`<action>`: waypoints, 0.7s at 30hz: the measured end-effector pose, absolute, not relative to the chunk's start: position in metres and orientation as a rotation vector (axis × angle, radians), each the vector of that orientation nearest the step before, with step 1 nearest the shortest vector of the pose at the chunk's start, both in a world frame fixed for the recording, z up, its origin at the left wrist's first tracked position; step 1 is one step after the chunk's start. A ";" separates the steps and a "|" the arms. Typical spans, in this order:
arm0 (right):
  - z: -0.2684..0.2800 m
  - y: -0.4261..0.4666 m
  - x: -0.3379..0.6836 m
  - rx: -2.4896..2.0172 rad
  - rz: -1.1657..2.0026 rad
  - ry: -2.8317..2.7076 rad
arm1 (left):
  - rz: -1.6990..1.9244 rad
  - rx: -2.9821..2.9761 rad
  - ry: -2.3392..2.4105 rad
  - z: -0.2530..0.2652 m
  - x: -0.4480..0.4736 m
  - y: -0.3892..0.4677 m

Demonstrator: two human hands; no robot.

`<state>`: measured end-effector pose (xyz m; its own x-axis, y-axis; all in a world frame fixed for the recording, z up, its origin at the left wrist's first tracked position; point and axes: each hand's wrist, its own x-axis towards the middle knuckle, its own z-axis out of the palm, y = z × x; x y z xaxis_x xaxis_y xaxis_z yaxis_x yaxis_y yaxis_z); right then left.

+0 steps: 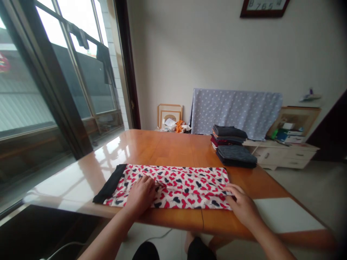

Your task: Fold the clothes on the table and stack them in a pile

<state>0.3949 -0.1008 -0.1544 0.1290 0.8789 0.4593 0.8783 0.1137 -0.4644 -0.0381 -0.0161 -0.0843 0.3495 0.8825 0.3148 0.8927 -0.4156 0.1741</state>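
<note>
A folded garment [187, 182] lies lengthwise across the near part of the table, white with red and black hearts. A plain black band [110, 184] runs along its left end. My left hand [142, 191] rests on top of the cloth, left of its middle, palm down with the fingers slightly bent. At the garment's right end, my right hand [241, 202] has its fingers over the edge and appears to pinch it; the thumb is partly hidden. Slight creases run along the cloth between both hands.
A stack of folded dark clothes [231, 144] stands at the table's [162, 151] right rear. Near the right corner lies a flat white sheet [288, 215]. Beyond the table are a polka-dot cloth [233, 112], a white cabinet [287, 155] and framed pictures [169, 108]. Windows line the left.
</note>
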 end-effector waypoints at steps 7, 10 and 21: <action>-0.161 -0.093 0.404 -1.723 0.099 -1.642 | -0.614 -2.605 -1.750 -0.088 -0.066 -0.015; -0.156 -0.092 0.404 -1.739 0.145 -1.597 | -0.568 -2.637 -1.741 -0.088 -0.071 -0.009; -0.115 -0.104 0.400 -1.664 0.057 -1.602 | -0.867 -2.808 -1.570 -0.064 -0.094 -0.005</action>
